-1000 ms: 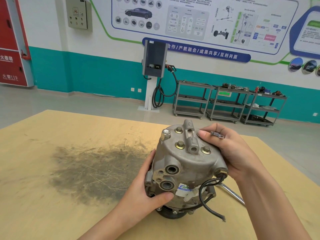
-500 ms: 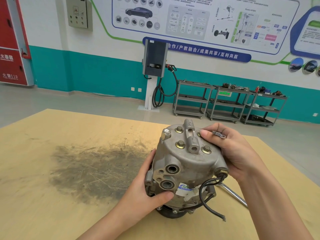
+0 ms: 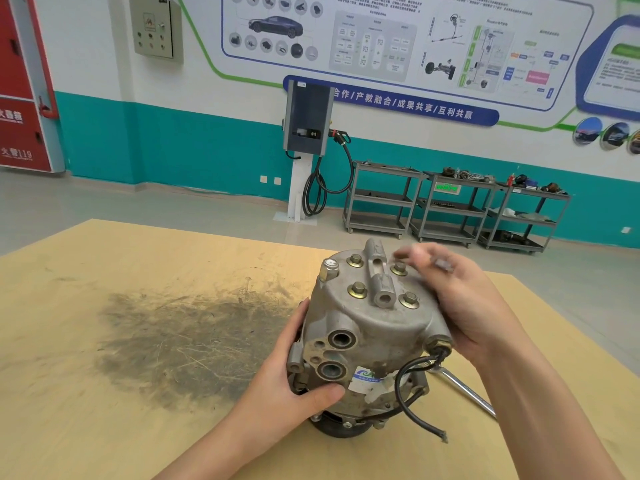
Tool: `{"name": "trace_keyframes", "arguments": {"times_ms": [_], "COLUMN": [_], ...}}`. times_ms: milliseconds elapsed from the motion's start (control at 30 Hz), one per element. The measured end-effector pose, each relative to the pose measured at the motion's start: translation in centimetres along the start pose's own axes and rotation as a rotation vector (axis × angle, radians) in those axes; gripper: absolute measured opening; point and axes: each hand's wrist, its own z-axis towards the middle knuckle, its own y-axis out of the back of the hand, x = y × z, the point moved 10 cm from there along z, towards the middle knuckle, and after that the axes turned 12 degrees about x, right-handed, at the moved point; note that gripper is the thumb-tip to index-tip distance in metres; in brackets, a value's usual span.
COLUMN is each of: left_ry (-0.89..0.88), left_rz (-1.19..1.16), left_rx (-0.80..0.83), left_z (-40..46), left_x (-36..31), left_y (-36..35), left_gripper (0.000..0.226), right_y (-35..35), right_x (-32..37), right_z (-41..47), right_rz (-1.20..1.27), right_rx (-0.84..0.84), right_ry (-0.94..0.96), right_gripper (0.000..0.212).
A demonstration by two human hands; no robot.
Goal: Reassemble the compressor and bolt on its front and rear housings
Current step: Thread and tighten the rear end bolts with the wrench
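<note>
Compressor (image 3: pixel 367 341) stands on end on the wooden table (image 3: pixel 104 341), pulley face down, rear housing (image 3: pixel 377 299) up, near the table's right side beside a dark grease smear (image 3: pixel 194 337).

Our left hand (image 3: pixel 294 386) wraps the lower body, thumb laid across the front below the two round ports (image 3: pixel 334 355), fingers behind, out of sight. Our right hand (image 3: pixel 464 306) cups the housing's far right edge; its fingertips are blurred over the top bolts (image 3: pixel 356 289), so we cannot tell whether they pinch anything.

Handling, as we judge it: cast metal, rigid, likely heavy for its size. Surface looks dry but grimy, so it may slip. Best hold is two-handed around the barrel, or under the mounting ears; nothing there should crush or flex.

Avoid lifting by the black cable (image 3: pixel 405 386), which loops loose off the right flank with a frayed end. A metal rod (image 3: pixel 464 389) lies on the table just behind it.

Four bolt heads sit in the housing; how tight, we cannot say.
</note>
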Motion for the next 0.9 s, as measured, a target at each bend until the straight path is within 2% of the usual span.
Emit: {"name": "trace_keyframes", "arguments": {"times_ms": [67,200,333,467,533,667,900], "left_ry": [0.003,0.004,0.003,0.008,0.014,0.017,0.019], "left_rz": [-0.006,-0.001,0.0,0.014,0.013,0.008,0.018], "left_rx": [-0.004,-0.004,-0.008,-0.015,-0.015,-0.015,-0.007], "left_z": [-0.1,0.0,0.0,0.1,0.1,0.1,0.1], "left_x": [0.0,-0.2,0.0,0.3,0.4,0.5,0.8], "left_y": [0.0,0.0,0.1,0.2,0.2,0.3,0.3], "left_gripper": [0.108,0.109,0.109,0.11,0.11,0.111,0.108], "right_y": [1.3,4.8,5.6,5.3,5.2,5.4,5.3], "right_x": [1.0,4.3,5.1,4.7,4.3,3.4,1.0], "right_z": [-0.2,-1.1,-1.0,-0.9,-0.8,-0.5,1.1], "right_rz": [-0.098,-0.198,-0.186,-0.051,0.049,0.173,0.291], "right_rx": [-0.095,-0.296,-0.214,-0.07,-0.018,-0.02,-0.04], "right_ry": [0.071,0.296,0.344,0.36,0.352,0.347,0.185], "right_gripper": [0.045,0.059,0.064,0.042,0.039,0.042,0.042]}}
